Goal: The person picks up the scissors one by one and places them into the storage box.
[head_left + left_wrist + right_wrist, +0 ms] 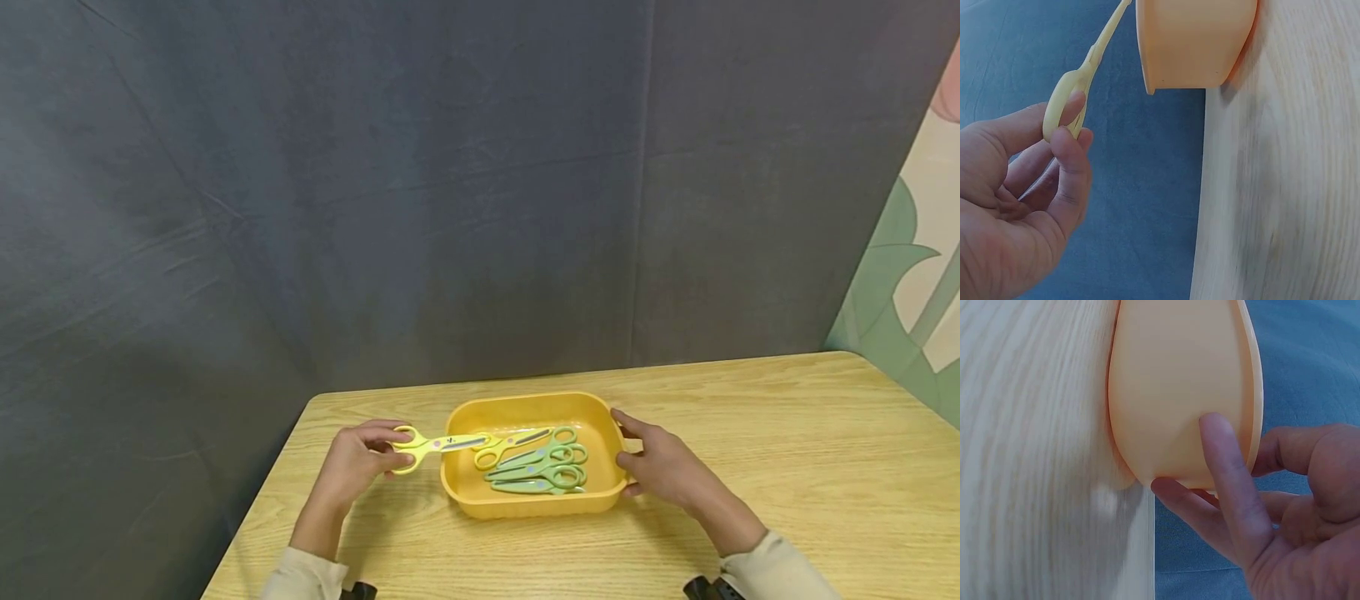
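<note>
My left hand (356,463) pinches the handle loops of yellow scissors (429,446). The scissors' blades reach over the left rim of a yellow-orange plastic tray (525,507). In the left wrist view, the held scissors (1065,100) tilt upward, thumb and fingers at the loops. Around the tray's right end my right hand (663,467) grips with its fingers. The right wrist view shows these fingertips (1215,425) against the tray's outer wall (1172,375). Inside the tray lie another pair of yellow scissors (487,457) and several green scissors (567,476), overlapping.
The tray stands on a light wood-grain table (750,433). A dark grey-blue cloth (480,208) hangs behind the table and down its left side. At the right is a wall with a painted plant (892,292).
</note>
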`<state>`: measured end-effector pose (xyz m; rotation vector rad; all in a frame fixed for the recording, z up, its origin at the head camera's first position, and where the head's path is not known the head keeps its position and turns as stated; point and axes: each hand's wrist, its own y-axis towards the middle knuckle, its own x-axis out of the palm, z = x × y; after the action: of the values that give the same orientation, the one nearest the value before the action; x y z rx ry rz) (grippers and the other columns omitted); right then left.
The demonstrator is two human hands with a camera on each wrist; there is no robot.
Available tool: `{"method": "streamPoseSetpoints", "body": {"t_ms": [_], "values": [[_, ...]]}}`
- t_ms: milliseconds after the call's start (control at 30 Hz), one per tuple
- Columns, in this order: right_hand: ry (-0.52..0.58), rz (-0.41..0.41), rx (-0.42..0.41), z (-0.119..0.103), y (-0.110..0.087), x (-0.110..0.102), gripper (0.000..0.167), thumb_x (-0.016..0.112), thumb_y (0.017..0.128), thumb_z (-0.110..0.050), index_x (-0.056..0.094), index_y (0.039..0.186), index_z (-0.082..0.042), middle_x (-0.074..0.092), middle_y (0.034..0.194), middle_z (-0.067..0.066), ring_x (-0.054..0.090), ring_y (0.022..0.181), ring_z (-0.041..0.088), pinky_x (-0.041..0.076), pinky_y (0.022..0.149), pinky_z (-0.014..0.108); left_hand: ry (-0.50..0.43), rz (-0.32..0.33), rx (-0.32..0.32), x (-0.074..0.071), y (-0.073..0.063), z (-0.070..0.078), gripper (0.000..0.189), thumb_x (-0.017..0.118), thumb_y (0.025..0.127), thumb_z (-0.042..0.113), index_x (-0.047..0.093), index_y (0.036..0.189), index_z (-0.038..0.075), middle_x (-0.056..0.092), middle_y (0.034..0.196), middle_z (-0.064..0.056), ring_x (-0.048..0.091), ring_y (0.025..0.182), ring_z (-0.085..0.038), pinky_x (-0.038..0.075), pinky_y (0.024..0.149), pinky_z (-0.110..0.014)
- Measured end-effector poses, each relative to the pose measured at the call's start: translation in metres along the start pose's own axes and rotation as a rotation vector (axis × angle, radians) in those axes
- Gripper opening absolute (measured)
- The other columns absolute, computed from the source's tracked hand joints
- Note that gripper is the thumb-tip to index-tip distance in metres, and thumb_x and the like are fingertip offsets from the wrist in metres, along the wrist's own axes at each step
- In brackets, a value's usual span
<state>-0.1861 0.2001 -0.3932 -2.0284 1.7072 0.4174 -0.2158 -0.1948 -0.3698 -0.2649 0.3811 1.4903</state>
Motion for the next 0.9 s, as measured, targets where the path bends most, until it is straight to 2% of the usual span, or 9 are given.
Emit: {"method": "streamPoseSetpoints", "body": {"t_ms": [400,900], "values": [[-0.012,-0.002,-0.001,0.000,0.000,0.000,0.070,0.053,0.096,0.001,0.020,0.157,0.000,0.036,0.148,0.040,0.067,0.073,0.015,0.062,0.061,0.029,0.009,-0.003,-0.007,0.013,0.001,0.000,0.027,0.087,0.070,-0.001,0.079,0.095,0.001,0.069,0.124,-0.013,0.061,0.074,-0.012,0.059,0.057,-0.030],[-0.008,-0.004,0.004,-0.003,-0.001,0.000,0.070,0.054,0.096,0.001,0.020,0.157,0.000,0.038,0.146,0.039,0.067,0.074,0.015,0.062,0.061,0.031,-0.018,-0.024,-0.003,0.023,0.002,0.002,0.028,0.086,0.070,-0.002,0.078,0.097,0.000,0.068,0.124,-0.015,0.061,0.073,-0.014,0.062,0.059,-0.037]]}}
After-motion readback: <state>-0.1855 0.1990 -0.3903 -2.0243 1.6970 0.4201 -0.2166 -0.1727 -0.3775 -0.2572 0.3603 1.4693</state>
